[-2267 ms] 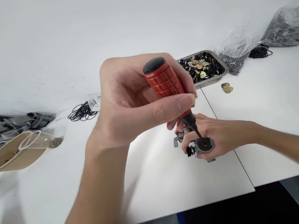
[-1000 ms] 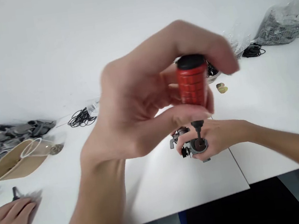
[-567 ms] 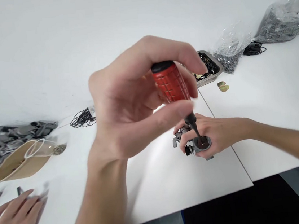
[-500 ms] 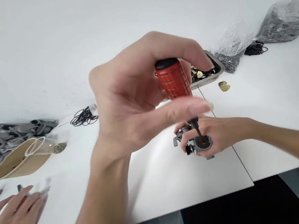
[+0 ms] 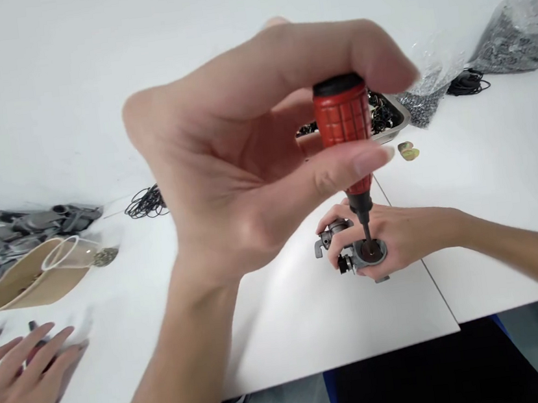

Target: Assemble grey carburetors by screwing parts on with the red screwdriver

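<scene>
My left hand (image 5: 213, 149) looms large in the middle of the view, thumb and fingers curled round the red handle of a screwdriver (image 5: 342, 114) with a black cap. The screwdriver stands almost upright. Its dark shaft goes down into the round bore of a grey metal carburetor (image 5: 339, 232), where the tip meets a brown disc (image 5: 372, 252). On the table, my right hand (image 5: 390, 232) wraps round the carburetor and steadies it from the right side. Its far fingers are partly hidden behind the part.
At lower left a co-worker's hand (image 5: 31, 387) rests over a red and black tool. Behind it stand a tan bin (image 5: 39, 292), a clear cup (image 5: 72, 253) and grey metal parts (image 5: 31, 227). A metal tray (image 5: 399, 121), brass-coloured discs (image 5: 409, 151) and bagged parts (image 5: 518, 33) lie at the back right.
The screwdriver has gone from tilted to nearly upright. My left hand has shifted up and to the right, its fingers turned round the handle. My right hand keeps its hold on the carburetor.
</scene>
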Demonstrator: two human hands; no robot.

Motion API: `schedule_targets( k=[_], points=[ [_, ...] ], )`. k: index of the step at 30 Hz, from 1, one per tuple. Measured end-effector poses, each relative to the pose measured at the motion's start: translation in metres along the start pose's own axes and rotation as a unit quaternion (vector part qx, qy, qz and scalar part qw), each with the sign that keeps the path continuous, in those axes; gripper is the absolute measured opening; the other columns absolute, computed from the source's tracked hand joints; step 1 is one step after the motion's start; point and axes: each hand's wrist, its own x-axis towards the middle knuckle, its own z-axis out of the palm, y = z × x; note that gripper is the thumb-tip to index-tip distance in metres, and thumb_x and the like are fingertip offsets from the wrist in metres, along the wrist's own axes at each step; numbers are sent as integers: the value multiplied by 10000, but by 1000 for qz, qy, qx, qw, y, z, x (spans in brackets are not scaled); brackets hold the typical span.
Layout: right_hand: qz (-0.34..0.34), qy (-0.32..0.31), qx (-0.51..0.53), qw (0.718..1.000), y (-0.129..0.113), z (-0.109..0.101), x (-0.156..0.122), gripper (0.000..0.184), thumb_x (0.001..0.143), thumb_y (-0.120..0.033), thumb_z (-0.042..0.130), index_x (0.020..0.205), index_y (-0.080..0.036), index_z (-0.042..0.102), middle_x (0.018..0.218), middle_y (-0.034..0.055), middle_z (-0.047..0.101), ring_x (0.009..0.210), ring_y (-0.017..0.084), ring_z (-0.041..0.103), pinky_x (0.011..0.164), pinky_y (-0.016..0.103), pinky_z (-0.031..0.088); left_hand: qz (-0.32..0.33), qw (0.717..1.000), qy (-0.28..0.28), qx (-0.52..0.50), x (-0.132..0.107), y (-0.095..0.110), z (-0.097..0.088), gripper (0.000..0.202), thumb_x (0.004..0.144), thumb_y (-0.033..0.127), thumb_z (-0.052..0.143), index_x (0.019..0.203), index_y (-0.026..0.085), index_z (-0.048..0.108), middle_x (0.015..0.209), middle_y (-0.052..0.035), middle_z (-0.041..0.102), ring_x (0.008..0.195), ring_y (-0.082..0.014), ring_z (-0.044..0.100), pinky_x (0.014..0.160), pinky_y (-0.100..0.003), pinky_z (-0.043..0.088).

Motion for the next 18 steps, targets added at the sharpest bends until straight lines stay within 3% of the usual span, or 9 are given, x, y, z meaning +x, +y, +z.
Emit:
schedule_targets(
  k=[2, 4, 8, 11, 15, 18],
  points=[
    [-4, -3, 0, 1000, -1, 0, 0, 265, 784, -151, 632, 1037, -231, 626, 1307, 59, 473, 1171, 200, 455, 1045, 388, 315, 14, 997, 57, 43, -6, -8, 1, 513, 806, 250, 711, 1287, 360, 570, 848, 5, 632, 748, -147, 617, 522, -273, 534],
    [-6, -1, 2, 1000, -1, -1, 1, 264, 783, -152, 632, 1036, -227, 625, 1309, 61, 475, 1174, 196, 456, 1056, 388, 305, 11, 995, 75, 59, -8, -12, 2, 577, 789, 214, 728, 1314, 367, 545, 849, 7, 630, 725, -144, 605, 531, -275, 523],
    [-7, 0, 6, 1000, 0, 0, 2, 267, 777, -151, 629, 1030, -238, 624, 1303, 51, 485, 1175, 198, 455, 1059, 397, 299, -19, 1000, 23, 6, -8, -9, 3, 500, 912, 305, 560, 1397, 353, 452, 907, 9, 666, 882, -179, 653, 715, -356, 591],
    [-9, 0, 9, 1000, 0, -1, 2, 258, 776, -155, 629, 1021, -236, 626, 1304, 49, 485, 1173, 202, 454, 1048, 396, 309, -25, 999, 17, 30, -8, -4, 4, 478, 936, 325, 518, 1403, 375, 436, 878, 14, 655, 856, -162, 646, 682, -340, 574],
    [-3, 3, 13, 1000, 0, 0, 1, 269, 781, -147, 622, 1034, -237, 627, 1222, 44, 525, 1161, 198, 463, 1063, 394, 302, 46, 993, -22, 102, -7, 7, 6, 519, 906, 457, 549, 1406, 406, 419, 997, 26, 634, 865, -165, 627, 654, -326, 532],
    [-3, 17, 19, 1000, -1, 1, 0, 274, 770, -142, 635, 1028, -235, 625, 1201, 40, 536, 1183, 207, 452, 1086, 404, 286, 84, 992, -45, 86, -7, 10, 6, 568, 895, 605, 452, 1417, 382, 414, 973, 15, 617, 823, -181, 645, 631, -350, 532]
  ],
)
